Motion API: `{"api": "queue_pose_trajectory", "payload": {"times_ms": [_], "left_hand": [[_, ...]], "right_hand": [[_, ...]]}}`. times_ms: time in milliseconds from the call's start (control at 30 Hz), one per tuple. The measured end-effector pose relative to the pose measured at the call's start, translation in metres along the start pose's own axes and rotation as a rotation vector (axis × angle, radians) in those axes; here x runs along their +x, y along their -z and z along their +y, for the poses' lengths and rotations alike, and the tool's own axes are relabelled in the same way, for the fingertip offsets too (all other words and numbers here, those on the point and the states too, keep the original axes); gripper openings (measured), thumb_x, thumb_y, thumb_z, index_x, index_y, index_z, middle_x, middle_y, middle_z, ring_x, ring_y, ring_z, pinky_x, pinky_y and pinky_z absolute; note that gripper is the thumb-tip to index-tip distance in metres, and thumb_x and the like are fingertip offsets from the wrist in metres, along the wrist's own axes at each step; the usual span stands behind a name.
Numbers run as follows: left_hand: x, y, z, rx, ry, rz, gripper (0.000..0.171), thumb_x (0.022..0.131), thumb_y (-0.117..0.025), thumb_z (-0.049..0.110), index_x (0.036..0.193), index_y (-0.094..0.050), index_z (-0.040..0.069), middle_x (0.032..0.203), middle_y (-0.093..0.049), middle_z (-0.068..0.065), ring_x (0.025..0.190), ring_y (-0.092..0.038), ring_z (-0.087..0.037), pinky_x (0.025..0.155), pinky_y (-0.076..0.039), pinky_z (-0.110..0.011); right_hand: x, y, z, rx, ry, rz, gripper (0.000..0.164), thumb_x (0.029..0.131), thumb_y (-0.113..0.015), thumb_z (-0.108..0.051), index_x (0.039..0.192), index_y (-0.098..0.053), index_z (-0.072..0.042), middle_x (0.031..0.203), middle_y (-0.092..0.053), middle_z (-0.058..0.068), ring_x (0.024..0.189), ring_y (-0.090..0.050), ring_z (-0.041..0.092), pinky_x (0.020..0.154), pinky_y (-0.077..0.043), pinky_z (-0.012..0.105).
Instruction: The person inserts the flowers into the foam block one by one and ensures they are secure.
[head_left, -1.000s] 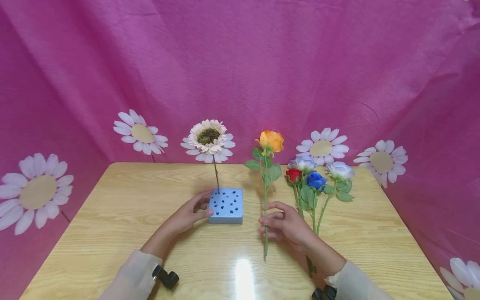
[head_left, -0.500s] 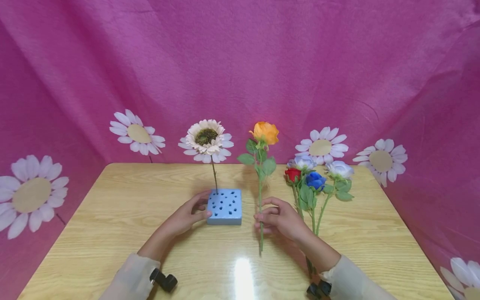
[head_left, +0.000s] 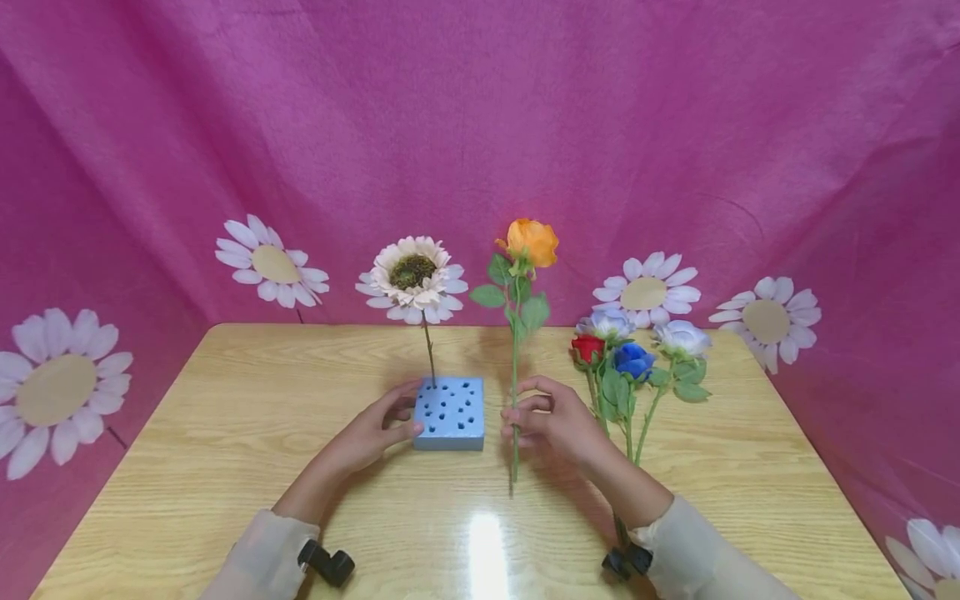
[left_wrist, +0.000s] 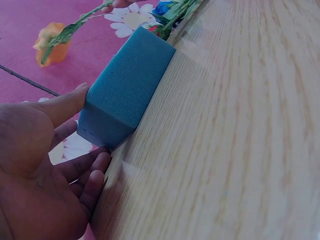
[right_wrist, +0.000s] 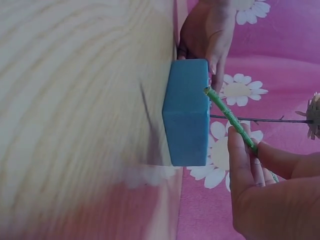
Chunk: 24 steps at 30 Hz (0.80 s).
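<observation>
A blue foam block with several holes in its top sits on the table. A cream sunflower stands upright in its back left hole. My left hand holds the block by its left side, thumb at the front corner and index finger at the back, as the left wrist view also shows the thumb against its edge. Right of the block, my right hand pinches the green stem of an orange rose between thumb and fingers. The rose is upright, bloom at the top. In the right wrist view the stem's cut end overlaps the block's upper edge.
A red rose, a blue rose and pale flowers lie on the right side of the wooden table, stems toward the front, partly behind my right forearm. A pink curtain with printed daisies surrounds the table.
My right hand has moved left and slightly up with the orange rose, bringing it nearer the foam block. My left hand and the block stay almost in place.
</observation>
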<state>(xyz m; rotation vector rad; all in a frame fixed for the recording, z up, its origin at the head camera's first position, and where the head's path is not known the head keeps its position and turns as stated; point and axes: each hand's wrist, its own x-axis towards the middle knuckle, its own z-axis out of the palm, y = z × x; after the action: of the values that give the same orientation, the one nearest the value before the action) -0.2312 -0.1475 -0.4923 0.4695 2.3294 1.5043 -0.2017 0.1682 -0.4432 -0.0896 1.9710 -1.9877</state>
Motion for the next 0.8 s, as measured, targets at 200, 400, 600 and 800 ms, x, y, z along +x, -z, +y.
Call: {"api": "queue_pose_trajectory", "payload": {"times_ms": [200,400,600,800], "left_hand": [[-0.001,-0.001,0.002,0.007,0.023,0.004,0.073,0.101,-0.069,0.029,0.163,-0.032,0.018,0.155,-0.045,-0.022,0.136,-0.047,-0.040,0.114,-0.035,-0.057],[-0.002,0.000,0.003,0.003,0.009,-0.005,0.072,0.102,-0.067,0.027,0.163,-0.031,0.015,0.154,-0.044,-0.024,0.136,-0.046,-0.042,0.114,-0.035,-0.059],[-0.002,0.000,0.004,0.003,0.015,-0.001,0.071,0.102,-0.067,0.026,0.162,-0.032,0.016,0.155,-0.044,-0.023,0.135,-0.047,-0.041,0.113,-0.036,-0.058],[-0.001,0.000,0.004,0.003,0.006,-0.002,0.071,0.102,-0.067,0.025,0.162,-0.032,0.014,0.154,-0.045,-0.024,0.134,-0.047,-0.040,0.111,-0.037,-0.057]], "right_hand": [[0.005,-0.005,-0.008,0.016,0.018,0.033,0.027,0.098,-0.066,0.002,0.123,-0.055,0.001,0.098,-0.072,0.014,0.087,-0.076,0.027,0.077,-0.062,0.039],[0.011,-0.013,-0.012,-0.036,0.041,0.078,0.031,0.097,-0.068,0.003,0.125,-0.055,0.002,0.104,-0.072,0.023,0.092,-0.076,0.035,0.080,-0.062,0.044],[0.020,-0.022,-0.019,-0.049,0.087,0.103,0.031,0.096,-0.068,0.004,0.125,-0.056,0.002,0.103,-0.072,0.023,0.090,-0.077,0.032,0.082,-0.061,0.047],[0.027,-0.030,-0.027,-0.023,0.119,0.118,0.030,0.096,-0.067,0.006,0.123,-0.058,0.004,0.104,-0.071,0.027,0.084,-0.076,0.024,0.082,-0.061,0.047]]}}
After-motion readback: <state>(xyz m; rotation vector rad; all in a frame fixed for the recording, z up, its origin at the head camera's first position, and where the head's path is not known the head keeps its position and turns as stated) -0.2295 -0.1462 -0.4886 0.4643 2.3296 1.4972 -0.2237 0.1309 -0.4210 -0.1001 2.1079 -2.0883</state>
